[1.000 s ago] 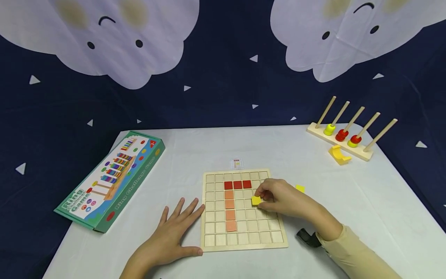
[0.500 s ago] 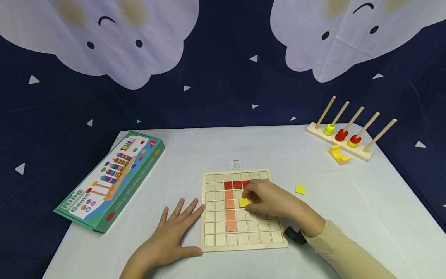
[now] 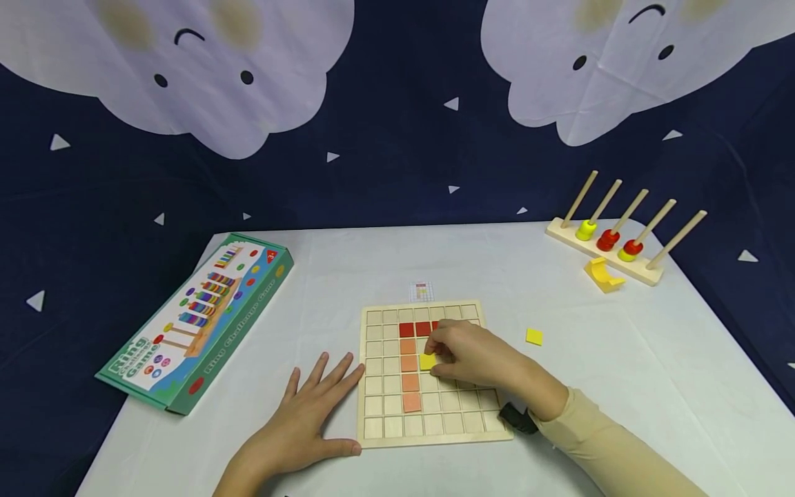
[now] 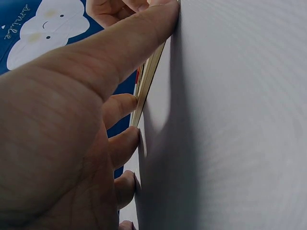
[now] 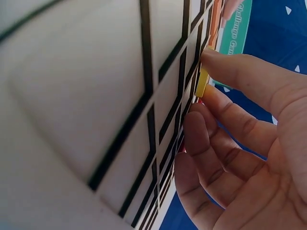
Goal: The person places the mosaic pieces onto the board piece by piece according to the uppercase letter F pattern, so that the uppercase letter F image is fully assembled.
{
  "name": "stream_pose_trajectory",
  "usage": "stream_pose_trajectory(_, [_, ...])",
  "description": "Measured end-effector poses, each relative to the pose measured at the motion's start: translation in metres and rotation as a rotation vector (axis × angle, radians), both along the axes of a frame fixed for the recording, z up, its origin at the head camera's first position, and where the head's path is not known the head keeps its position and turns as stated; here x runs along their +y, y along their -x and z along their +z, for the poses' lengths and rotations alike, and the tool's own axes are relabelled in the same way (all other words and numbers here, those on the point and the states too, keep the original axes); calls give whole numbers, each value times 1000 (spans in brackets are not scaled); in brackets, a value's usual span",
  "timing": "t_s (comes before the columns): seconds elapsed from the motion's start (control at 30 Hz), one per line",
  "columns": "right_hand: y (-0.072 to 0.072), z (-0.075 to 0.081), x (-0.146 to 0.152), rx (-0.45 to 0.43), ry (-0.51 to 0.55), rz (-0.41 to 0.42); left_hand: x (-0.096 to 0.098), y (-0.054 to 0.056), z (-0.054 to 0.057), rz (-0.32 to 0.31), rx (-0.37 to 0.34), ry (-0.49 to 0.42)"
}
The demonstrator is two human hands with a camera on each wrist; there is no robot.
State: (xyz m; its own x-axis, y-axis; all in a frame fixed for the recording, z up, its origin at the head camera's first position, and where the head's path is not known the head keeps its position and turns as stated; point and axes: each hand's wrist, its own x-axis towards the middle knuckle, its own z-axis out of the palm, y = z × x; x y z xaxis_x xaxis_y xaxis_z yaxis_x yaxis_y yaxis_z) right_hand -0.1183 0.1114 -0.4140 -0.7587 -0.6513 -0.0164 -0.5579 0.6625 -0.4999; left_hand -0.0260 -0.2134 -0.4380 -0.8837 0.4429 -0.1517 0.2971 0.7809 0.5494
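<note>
The right hand [image 3: 478, 355] is over the wooden grid board [image 3: 435, 373], fingers [image 5: 230, 67] pinching a yellow tile [image 3: 427, 361] by its edges. The tile sits low on the board, just right of the orange column, in the row two below the red ones. From the right wrist view the tile [image 5: 202, 82] is held on edge against the grid lines; whether it is fully seated in a cell, I cannot tell.

The left hand [image 3: 304, 417] lies flat on the worktop [image 3: 348, 269], fingers spread and straight, fingertips touching the board's left edge. The left wrist view shows the thumb [image 4: 129, 43] pressed along that edge.

Progress, as it looks: three red tiles [image 3: 415, 329] make a row near the top, the rightmost partly hidden by the right hand, and four orange tiles [image 3: 410, 373] run down from the left end of that row. This yellow one seems to be the first of its colour on the board. A second yellow tile [image 3: 534, 336] waits on the worktop, just right of the board. Most cells are bare wood, so plenty appears left. A small pattern card [image 3: 421, 291] lies just beyond the board's far edge; its print is too small to read.

Writing: the green game box [image 3: 199, 317] on the left reads "Ring Challenge Game" on lid and side. At far right stands a wooden peg rack [image 3: 621, 238] with yellow and red rings, a yellow curved piece [image 3: 604, 274] just in front of it. Cloud-face cloth hangs behind.
</note>
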Motion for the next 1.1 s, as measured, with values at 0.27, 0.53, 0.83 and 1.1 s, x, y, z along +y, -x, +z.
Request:
stream_pose_trajectory(0.27, [0,-1,-1,12,-10,1,-1,0,1,-4,1,9])
stream_pose_trajectory(0.53, [-1,-2,-1,-3,-3,0,-1,-1,3,-5,-1,4])
stream_pose_trajectory(0.83, [-6,2,-2,-2,-3,-1,-1,-1,1,-2,-2,-4])
stream_pose_trajectory(1.1, [-25,7,-6,2,36,54,0,-1,2,-2,6,3])
